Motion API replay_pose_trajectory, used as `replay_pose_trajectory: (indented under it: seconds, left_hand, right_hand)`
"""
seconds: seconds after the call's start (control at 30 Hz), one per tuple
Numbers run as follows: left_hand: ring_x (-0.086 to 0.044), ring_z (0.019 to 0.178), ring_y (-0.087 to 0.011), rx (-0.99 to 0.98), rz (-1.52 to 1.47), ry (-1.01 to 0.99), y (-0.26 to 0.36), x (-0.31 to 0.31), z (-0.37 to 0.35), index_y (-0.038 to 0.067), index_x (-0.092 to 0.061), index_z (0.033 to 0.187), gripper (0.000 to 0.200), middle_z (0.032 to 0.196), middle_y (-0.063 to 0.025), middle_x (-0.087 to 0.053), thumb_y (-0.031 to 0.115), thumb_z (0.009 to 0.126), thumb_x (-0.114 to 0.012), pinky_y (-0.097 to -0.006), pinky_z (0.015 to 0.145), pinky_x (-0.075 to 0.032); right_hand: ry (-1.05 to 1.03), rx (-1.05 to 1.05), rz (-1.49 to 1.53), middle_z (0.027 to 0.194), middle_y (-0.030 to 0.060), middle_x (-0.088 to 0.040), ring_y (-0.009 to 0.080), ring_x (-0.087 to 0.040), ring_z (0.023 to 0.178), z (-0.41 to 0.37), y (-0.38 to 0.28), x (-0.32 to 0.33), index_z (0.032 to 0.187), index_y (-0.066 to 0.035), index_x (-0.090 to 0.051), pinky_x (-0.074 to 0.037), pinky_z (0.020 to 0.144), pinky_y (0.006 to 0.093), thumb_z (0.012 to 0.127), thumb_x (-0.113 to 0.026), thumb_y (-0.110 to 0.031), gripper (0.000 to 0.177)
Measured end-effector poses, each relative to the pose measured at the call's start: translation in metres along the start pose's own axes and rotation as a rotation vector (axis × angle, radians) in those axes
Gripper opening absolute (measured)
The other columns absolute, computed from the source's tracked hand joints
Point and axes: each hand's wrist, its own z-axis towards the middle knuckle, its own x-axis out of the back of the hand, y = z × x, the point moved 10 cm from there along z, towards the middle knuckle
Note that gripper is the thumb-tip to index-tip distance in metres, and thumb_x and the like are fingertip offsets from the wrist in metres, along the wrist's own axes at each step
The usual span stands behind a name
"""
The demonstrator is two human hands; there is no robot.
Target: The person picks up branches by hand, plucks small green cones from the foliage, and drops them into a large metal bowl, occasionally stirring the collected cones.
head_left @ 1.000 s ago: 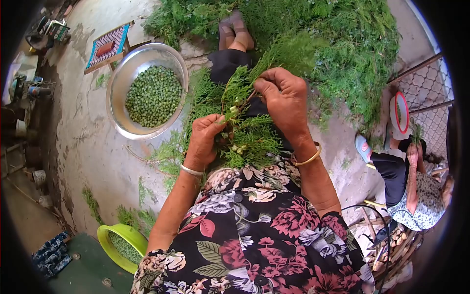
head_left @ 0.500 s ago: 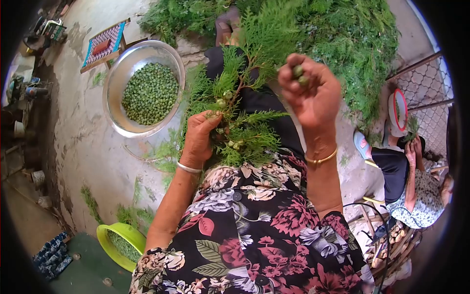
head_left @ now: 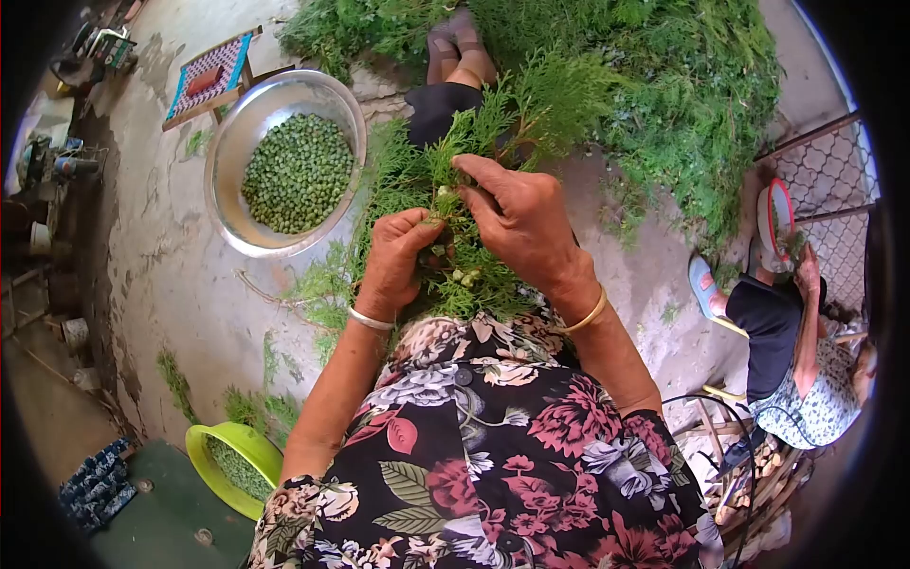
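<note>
A leafy green branch (head_left: 483, 275) with pale round seed cones (head_left: 465, 277) lies over my lap. My left hand (head_left: 396, 261) is closed on its stem side, thumb and fingers pinched together. Just to the right and above, my right hand (head_left: 524, 220) reaches over the branch with thumb and index finger bent round a pale cone near the other hand. Its remaining fingers are curled, and whatever they hold is hidden. To the left stands a wide metal basin (head_left: 220, 180) holding many green cones (head_left: 297, 174).
A large heap of cut branches (head_left: 678, 104) covers the ground ahead. A small woven stool (head_left: 210, 79) stands beyond the basin. At lower left is a lime-green bowl (head_left: 210, 479). Another person (head_left: 806, 379) sits at right near a red-rimmed basin (head_left: 779, 220).
My right hand has come down and left from beside the branch onto it, close to my left hand. The other person's hand has moved toward the red-rimmed basin.
</note>
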Motion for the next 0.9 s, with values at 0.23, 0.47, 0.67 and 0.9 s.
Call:
replay_pose_trajectory:
  seconds: [0.23, 0.47, 0.67, 0.9]
  left_hand:
    - [-0.057, 0.06, -0.0099, -0.004, 0.0, 0.005, 0.0, 0.001, 0.0, 0.004, -0.06, 0.077, 0.018, 0.073, -0.0022, -0.06, 0.018, 0.088, -0.061, -0.0215, 0.049, -0.046]
    - [-0.059, 0.06, -0.0099, -0.01, -0.024, 0.002, -0.005, 0.005, 0.002, 0.001, -0.063, 0.091, 0.012, 0.074, -0.0048, -0.063, 0.012, 0.086, -0.06, -0.0206, 0.048, -0.045]
    - [-0.059, 0.06, -0.0095, 0.0, -0.008, -0.021, -0.008, 0.005, 0.003, 0.001, -0.062, 0.089, 0.013, 0.073, -0.0039, -0.062, 0.014, 0.087, -0.061, -0.0204, 0.049, -0.046]
    - [-0.058, 0.059, -0.0094, -0.009, -0.004, 0.024, -0.004, 0.004, 0.002, 0.003, -0.062, 0.083, 0.014, 0.073, -0.0024, -0.061, 0.016, 0.088, -0.061, -0.0206, 0.049, -0.045]
  right_hand:
    - [-0.093, -0.125, -0.045, 0.064, 0.0177, -0.06, 0.0375, -0.061, 0.062, -0.001, 0.011, -0.006, 0.087, -0.002, -0.056, -0.047, 0.054, 0.0448, 0.078, -0.064, -0.009, 0.014]
    - [-0.256, -0.24, -0.014, 0.062, 0.0179, -0.059, 0.0391, -0.061, 0.064, -0.002, 0.015, -0.01, 0.088, -0.002, -0.053, -0.047, 0.056, 0.0458, 0.076, -0.066, -0.011, 0.02]
    - [-0.208, -0.158, -0.029, 0.063, 0.0166, -0.059, 0.0374, -0.061, 0.065, -0.004, 0.009, -0.006, 0.09, -0.006, -0.052, -0.047, 0.057, 0.0453, 0.074, -0.069, -0.01, 0.024]
    - [-0.183, -0.025, -0.134, 0.062, 0.0167, -0.058, 0.0376, -0.059, 0.062, -0.007, 0.002, -0.009, 0.089, -0.005, -0.051, -0.046, 0.054, 0.0444, 0.074, -0.068, -0.01, 0.023]
